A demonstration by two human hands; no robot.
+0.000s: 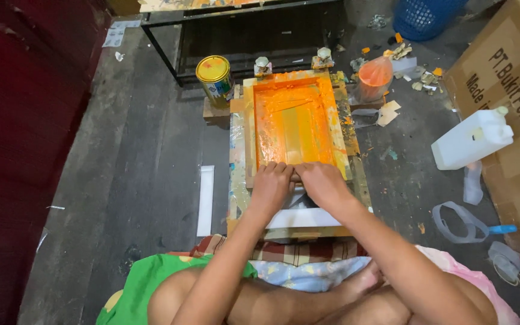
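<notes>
At the centre of the frame lies a wooden screen-printing frame point(293, 123), its mesh flooded with orange ink, resting on a paint-smeared board point(236, 180) on the floor. Both forearms reach forward from the bottom of the frame and converge at the frame's near edge. The left hand point(270, 183) and the right hand point(321, 182) sit side by side, knuckles up, touching each other, with their fingers point(279, 168) curled down and closed over something at the near rail; it is probably a squeegee handle, but the hands hide it. A white sheet point(305, 216) shows just below the wrists, under the frame's near end. At the far end, two clamps point(293, 62) hold the frame. A yellow-lidded paint can point(215, 78) stands to the upper left of the frame, and an orange-stained plastic cup point(374, 78) to its upper right. A white plastic jug point(473, 138) lies at the right, against a cardboard box point(513, 90).
</notes>
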